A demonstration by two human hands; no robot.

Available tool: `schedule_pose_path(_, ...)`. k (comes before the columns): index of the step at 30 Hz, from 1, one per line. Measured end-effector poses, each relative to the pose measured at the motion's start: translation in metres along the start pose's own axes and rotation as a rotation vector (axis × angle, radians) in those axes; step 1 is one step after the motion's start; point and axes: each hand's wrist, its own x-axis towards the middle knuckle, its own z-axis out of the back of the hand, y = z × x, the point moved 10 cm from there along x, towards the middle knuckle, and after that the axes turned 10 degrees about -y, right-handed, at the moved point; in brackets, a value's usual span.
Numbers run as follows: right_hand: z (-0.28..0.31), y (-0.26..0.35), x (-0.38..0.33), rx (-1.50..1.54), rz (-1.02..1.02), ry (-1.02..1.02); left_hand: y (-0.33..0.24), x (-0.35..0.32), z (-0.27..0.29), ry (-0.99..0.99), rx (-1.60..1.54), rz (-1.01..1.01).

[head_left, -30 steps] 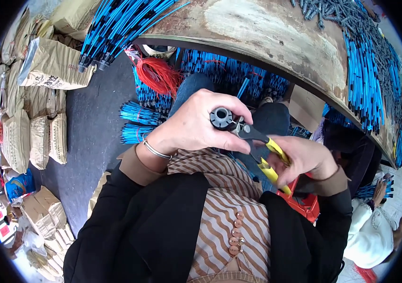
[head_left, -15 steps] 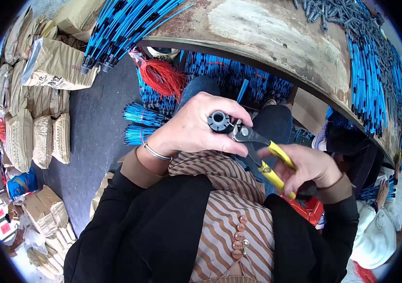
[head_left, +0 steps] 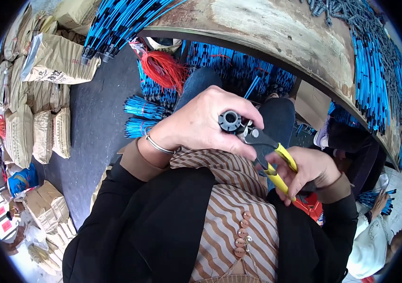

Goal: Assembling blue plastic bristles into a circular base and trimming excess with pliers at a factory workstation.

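Note:
My left hand [head_left: 200,123], a silver bangle at its wrist, is wrapped round a dark grey tubular part [head_left: 230,121]. The part's hollow, notched round end points up between thumb and fingers; the rest of it is hidden in the palm. Yellow-handled pliers [head_left: 256,138] reach from the right, their metal jaws right beside the round end. My right hand [head_left: 313,170] grips the pliers by the handles, which stand somewhat apart. Whether the jaws bite on anything is too small to tell. Both hands are above my lap.
A worn wooden table [head_left: 267,23] lies ahead, bearing blue rods [head_left: 370,80] and a heap of grey parts [head_left: 333,10]. Blue bundles and red strings [head_left: 164,68] are below it. Paper sacks [head_left: 19,134] stand at left. Another person's hand [head_left: 379,203] shows at far right.
Both hands, with the grey part and the pliers, have shifted slightly to the right in the view. The grips look the same. At far right, the other person's hand has moved.

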Motion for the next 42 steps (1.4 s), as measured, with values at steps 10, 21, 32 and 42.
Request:
schedule_pose_path(10, 0.014, 0.078, -0.037, -0.99, 0.448, -0.44, 0.019, -0.001, 0.015, -0.158, 0.039, 0.307)
schedule_pose_path(21, 0.013, 0.047, -0.016, -0.354, 0.232, -0.335, 0.015, -0.003, 0.017, -0.208, 0.065, 0.206)
schedule_pose_path(32, 0.005, 0.101, -0.047, -1.439, 0.494, -0.935, 0.018, 0.002, 0.015, -0.28, 0.044, 0.265)
schedule_pose_path(42, 0.02, 0.08, -0.029, -0.994, 0.552, -0.87, 0.013, -0.001, 0.019, -0.251, 0.093, 0.23)
